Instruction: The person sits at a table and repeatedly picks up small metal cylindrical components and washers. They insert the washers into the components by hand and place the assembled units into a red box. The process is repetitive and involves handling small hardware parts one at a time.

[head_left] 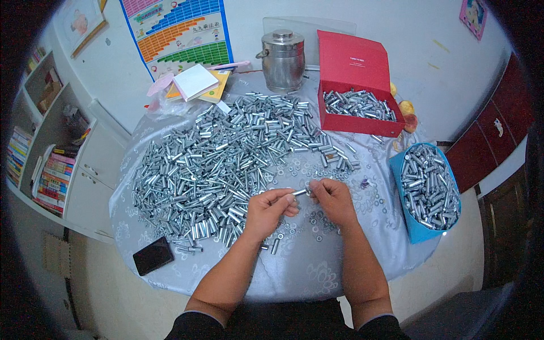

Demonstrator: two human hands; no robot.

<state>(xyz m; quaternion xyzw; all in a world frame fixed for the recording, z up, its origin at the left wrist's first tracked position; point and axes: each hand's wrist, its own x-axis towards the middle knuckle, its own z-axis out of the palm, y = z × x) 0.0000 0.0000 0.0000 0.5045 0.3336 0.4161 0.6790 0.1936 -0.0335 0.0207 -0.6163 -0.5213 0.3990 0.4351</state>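
Above the near middle of the table, my left hand (pixel 266 212) pinches a short shiny metal sleeve (pixel 300 192) between thumb and fingers. My right hand (pixel 335 203) is closed at the sleeve's right end, its thumb and forefinger pressed together; whether a small part sits between them is hidden. Left of and beyond my hands spreads a big heap of loose metal sleeves and bolts (pixel 209 161). Many small washers and nuts (pixel 323 224) are scattered beneath and around my right hand.
A red open box (pixel 362 128) of metal parts stands at the back right, with a blue bin (pixel 422 233) of sleeves nearer. A steel canister (pixel 283 62), notebooks (pixel 195 83) and fruit (pixel 409 119) line the back. A black phone (pixel 153 256) lies front left on the silvery tablecloth (pixel 294 277).
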